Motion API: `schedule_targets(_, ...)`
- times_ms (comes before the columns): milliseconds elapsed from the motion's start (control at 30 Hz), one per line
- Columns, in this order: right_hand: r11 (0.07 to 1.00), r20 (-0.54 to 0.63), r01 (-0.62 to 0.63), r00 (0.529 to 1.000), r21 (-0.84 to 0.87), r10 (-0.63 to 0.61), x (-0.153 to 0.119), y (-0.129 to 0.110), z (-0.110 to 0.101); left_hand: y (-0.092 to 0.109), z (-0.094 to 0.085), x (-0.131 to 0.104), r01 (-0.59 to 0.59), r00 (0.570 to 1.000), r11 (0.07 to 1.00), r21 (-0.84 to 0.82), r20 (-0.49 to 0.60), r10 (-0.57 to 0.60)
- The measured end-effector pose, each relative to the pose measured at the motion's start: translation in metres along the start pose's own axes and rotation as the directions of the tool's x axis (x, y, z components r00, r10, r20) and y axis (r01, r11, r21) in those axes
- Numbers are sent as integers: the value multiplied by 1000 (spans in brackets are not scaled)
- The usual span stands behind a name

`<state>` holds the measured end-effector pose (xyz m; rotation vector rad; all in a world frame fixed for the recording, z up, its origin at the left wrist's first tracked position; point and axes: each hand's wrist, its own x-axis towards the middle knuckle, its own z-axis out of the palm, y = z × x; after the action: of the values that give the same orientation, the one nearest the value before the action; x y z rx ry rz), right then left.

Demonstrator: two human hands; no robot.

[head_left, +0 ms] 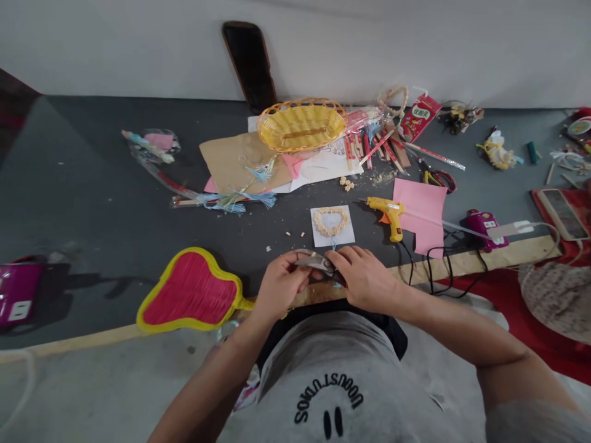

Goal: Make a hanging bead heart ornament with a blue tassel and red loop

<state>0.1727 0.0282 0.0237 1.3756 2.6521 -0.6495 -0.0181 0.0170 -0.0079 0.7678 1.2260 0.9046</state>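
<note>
My right hand [362, 274] is closed around a grey metal pair of pliers [318, 263], covering much of its handles. The fingers of my left hand [282, 280] are pinched together at the other end of the tool. A tiny pale piece [313, 253] shows at the metal by the left fingertips; whatever else those fingers hold is hidden. Just beyond the hands, a heart-shaped ring of pale beads [331, 221] lies on a white card [349, 237], with a light blue tassel below it. Two small pale bits [302, 234] lie to the left of the card.
Left of my hands lies a red and yellow fan [189, 289]. A yellow glue gun [391, 216] and its black cord lie right, beside pink paper [427, 212]. Behind are a yellow basket [302, 126], tassels [235, 200], chopsticks [378, 147], and a phone [249, 64] leaning on the wall.
</note>
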Motion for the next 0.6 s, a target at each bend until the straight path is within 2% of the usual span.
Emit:
schedule_targets(67, 999, 9, -30, 1000, -12, 30, 1, -1, -1, -6, 0, 0, -91, 992, 989, 119, -72, 100)
schedule_targets(133, 999, 14, -30, 999, -13, 30, 1, -3, -3, -7, -1, -1, -83, 992, 991, 109, -81, 92)
schedule_targets(200, 1000, 25, 2, 1000, 1, -2, 1, -3, -4, -2, -1, -4, 16, 1000, 999, -29, -15, -16)
schedule_targets(267, 999, 32, 49, 998, 15, -50, 0, -2, -4, 7, -1, -7, 138, 988, 978, -156, 85, -126)
schedule_targets(333, 995, 24, 93, 995, 23, -94, -1, -1, -3, 16, -2, -9, 223, 968, 952, -209, 162, -191)
schedule_targets(400, 993, 8, 116, 993, 29, -116, -1, -1, -1, 20, -2, -9, 257, 957, 942, -217, 197, -215)
schedule_targets(500, 996, 11, 85, 996, 28, -85, 1, -2, 2, 17, -2, -6, 226, 966, 955, -192, 168, -195)
schedule_targets(600, 999, 55, 29, 998, 23, -30, 3, -3, 0, 8, 0, -1, 121, 991, 982, -142, 72, -111)
